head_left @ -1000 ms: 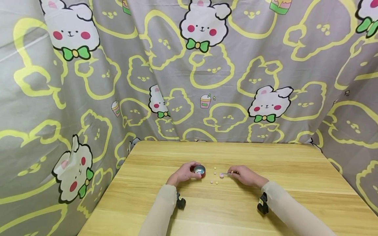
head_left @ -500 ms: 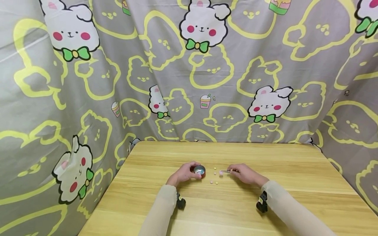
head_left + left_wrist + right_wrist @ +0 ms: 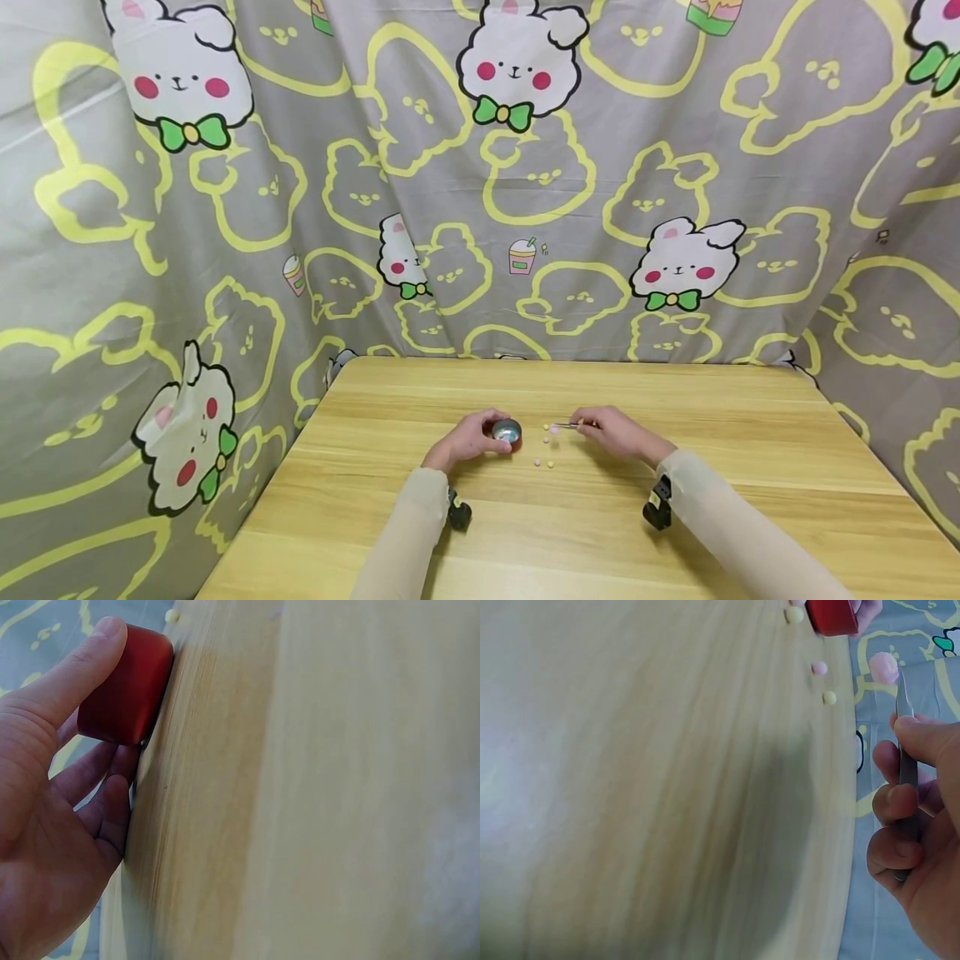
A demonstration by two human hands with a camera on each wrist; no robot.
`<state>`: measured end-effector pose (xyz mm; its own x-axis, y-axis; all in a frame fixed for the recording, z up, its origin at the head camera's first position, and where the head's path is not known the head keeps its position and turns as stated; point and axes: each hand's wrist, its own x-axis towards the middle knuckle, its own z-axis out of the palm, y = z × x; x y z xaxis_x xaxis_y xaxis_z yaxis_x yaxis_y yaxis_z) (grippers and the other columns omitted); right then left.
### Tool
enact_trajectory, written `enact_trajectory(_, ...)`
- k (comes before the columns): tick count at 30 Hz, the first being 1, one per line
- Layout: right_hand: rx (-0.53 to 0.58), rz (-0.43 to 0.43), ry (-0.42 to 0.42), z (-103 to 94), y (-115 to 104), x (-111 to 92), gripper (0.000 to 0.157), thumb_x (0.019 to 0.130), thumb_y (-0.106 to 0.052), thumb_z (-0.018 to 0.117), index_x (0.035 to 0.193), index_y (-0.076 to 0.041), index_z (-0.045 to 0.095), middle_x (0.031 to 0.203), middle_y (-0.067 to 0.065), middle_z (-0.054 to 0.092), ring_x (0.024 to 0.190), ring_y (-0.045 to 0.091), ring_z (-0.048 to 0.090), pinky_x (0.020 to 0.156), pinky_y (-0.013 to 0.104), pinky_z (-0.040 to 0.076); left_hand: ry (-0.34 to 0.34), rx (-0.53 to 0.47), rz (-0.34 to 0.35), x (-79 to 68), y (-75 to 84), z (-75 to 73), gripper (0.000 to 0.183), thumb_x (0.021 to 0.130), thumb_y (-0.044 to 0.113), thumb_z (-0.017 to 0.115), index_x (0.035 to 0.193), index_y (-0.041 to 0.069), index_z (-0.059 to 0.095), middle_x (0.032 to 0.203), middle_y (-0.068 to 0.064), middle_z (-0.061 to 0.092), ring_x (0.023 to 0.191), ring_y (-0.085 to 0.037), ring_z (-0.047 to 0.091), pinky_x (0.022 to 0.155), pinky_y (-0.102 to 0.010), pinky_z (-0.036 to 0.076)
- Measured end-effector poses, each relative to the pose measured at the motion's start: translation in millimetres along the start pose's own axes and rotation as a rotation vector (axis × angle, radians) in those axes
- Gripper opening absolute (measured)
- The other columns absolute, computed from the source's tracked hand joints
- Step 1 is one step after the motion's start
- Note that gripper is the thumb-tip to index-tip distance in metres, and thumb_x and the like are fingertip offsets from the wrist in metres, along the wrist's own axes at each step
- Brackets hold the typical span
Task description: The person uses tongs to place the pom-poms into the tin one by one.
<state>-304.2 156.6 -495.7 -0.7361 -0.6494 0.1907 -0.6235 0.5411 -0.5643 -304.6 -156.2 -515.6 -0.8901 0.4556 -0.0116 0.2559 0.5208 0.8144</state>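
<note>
My left hand (image 3: pixel 471 435) grips a small round red tin (image 3: pixel 129 688), thumb on one side and fingers around the other; it stands on the table with its grey inside facing up. Inside it, something whitish and blue shows in the head view. In my right hand (image 3: pixel 617 433) is a pair of metal tweezers (image 3: pixel 907 769), held between thumb and curled fingers. A pink ball (image 3: pixel 883 667) sits at the tweezers' tips, above the tabletop and to the right of the tin.
Several smaller balls lie on the wooden table (image 3: pixel 525 542) between the hands, among them a yellow ball (image 3: pixel 551 465) and a pink ball (image 3: pixel 537 462). A patterned curtain (image 3: pixel 555 183) hangs behind the table and along its sides.
My right hand has moved the tweezers and pink ball toward the far side of the table and slightly left, close to a yellow ball in the head view. The left hand and tin stay put.
</note>
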Motion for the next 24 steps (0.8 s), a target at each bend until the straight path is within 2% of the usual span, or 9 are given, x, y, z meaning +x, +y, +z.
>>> enact_trajectory(6,-0.006,-0.013,-0.004,-1.7,-6,8,0.016,0.097,-0.012,0.053,0.107,-0.012,0.065,0.079,0.007,0.061,0.060,0.006,0.043,0.054,0.026,0.039,0.002,0.018,0.005,-0.1,-0.3,-0.6,0.050,0.079,0.022,0.078,0.124,0.012,0.059,0.112,0.001,0.061,0.104,-0.016,0.053,0.090,-0.036,0.041)
enact_trajectory(17,-0.013,-0.041,-0.006,0.4,-21,22,0.015,0.097,-0.012,0.053,0.106,-0.013,0.065,0.080,0.010,0.062,0.061,0.006,0.043,0.056,0.026,0.038,-0.007,0.024,0.021,0.9,0.1,-0.7,0.049,0.079,0.022,0.079,0.122,0.012,0.059,0.110,0.002,0.060,0.100,-0.015,0.054,0.087,-0.034,0.042)
enact_trajectory(24,-0.005,-0.065,-0.016,1.6,-32,34,0.016,0.098,-0.012,0.052,0.107,-0.011,0.065,0.088,0.009,0.064,0.067,0.007,0.048,0.059,0.027,0.042,-0.004,0.032,0.029,2.3,-2.1,-0.5,0.048,0.079,0.022,0.078,0.122,0.011,0.059,0.109,0.002,0.061,0.099,-0.014,0.054,0.087,-0.033,0.042)
